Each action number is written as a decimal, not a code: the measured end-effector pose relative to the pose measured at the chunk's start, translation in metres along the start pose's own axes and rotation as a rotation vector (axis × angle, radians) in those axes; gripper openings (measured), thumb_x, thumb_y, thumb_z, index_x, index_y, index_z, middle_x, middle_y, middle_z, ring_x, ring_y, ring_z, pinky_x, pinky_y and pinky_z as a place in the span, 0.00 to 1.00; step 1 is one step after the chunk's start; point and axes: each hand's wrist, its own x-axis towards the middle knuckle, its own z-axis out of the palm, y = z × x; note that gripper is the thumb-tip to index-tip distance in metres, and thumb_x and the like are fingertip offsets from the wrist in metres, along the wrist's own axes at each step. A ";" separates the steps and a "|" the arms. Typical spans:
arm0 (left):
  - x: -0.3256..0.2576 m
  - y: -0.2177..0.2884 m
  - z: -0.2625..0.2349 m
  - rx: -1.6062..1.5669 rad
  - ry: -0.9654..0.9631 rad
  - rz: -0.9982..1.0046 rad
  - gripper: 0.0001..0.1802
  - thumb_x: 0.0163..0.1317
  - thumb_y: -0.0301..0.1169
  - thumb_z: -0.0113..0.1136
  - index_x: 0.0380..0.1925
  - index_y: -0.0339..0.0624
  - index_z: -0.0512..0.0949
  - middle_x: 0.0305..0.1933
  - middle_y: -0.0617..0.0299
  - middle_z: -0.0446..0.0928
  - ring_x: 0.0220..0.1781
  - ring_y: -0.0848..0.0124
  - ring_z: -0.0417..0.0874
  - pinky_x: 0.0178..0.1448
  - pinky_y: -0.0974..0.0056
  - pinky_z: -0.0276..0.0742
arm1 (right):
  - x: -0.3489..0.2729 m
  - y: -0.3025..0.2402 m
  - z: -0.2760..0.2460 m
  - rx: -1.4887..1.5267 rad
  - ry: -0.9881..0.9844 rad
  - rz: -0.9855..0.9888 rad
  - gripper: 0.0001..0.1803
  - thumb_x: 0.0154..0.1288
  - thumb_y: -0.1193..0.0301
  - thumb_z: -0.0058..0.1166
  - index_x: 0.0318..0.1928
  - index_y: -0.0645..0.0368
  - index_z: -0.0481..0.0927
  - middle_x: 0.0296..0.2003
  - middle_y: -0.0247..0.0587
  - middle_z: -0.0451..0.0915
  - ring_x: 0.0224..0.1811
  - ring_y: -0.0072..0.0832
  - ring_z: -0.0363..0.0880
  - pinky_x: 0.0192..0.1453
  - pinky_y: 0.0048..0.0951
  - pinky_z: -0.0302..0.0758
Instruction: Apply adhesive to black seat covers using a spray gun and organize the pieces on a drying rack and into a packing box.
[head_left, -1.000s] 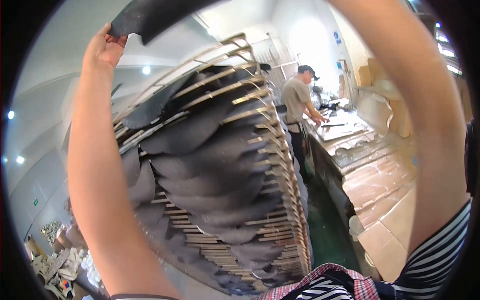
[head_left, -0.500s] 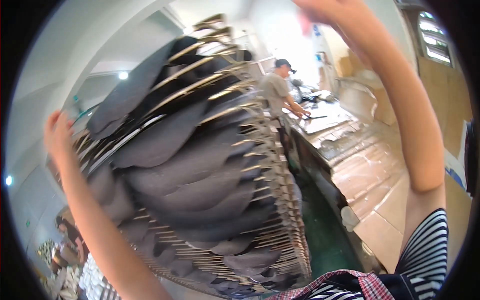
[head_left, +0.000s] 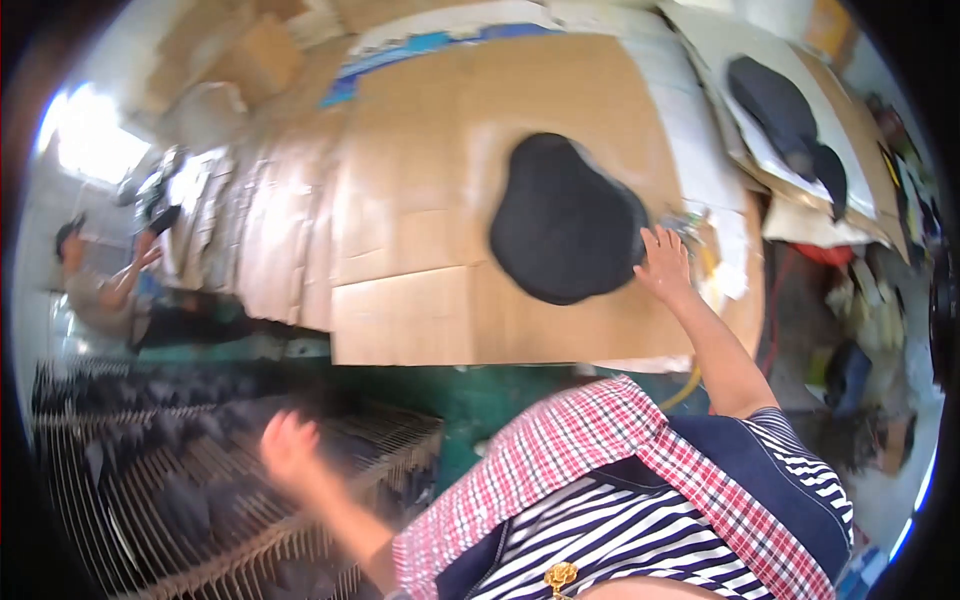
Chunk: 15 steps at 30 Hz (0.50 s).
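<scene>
A black, flat, rounded piece with a narrower far end (head_left: 568,222) lies on the brown cardboard-covered table (head_left: 400,200) in front of me. I cannot tell if it is one layer or several stacked. My right hand (head_left: 664,262) is at its right edge, fingers stretched out and slightly apart, the tips beside or touching the rim. Off to the lower left, my left hand (head_left: 292,452) is over a slatted rack (head_left: 400,455) and blurred by motion. Nothing shows plainly in it. Dark flat pieces (head_left: 185,500) lie between the rack's slats.
At the far right, more black pieces (head_left: 775,105) lie on a white-topped board (head_left: 860,160). A yellow hose (head_left: 708,270) hangs at the table's right side. Another person (head_left: 110,290) works at the far left end of the table. Green floor (head_left: 470,400) shows between rack and table.
My view has turned from the tall rack to the table. Both hands have come down from high up: the right to the black piece on the table, the left to beside the rack.
</scene>
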 end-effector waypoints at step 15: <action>-0.187 -0.050 0.356 0.781 -1.203 0.808 0.32 0.50 0.39 0.60 0.57 0.46 0.67 0.68 0.48 0.53 0.68 0.46 0.51 0.65 0.43 0.55 | -0.023 0.120 -0.026 0.624 0.063 0.247 0.39 0.46 0.75 0.58 0.62 0.50 0.61 0.48 0.50 0.72 0.51 0.43 0.71 0.54 0.36 0.68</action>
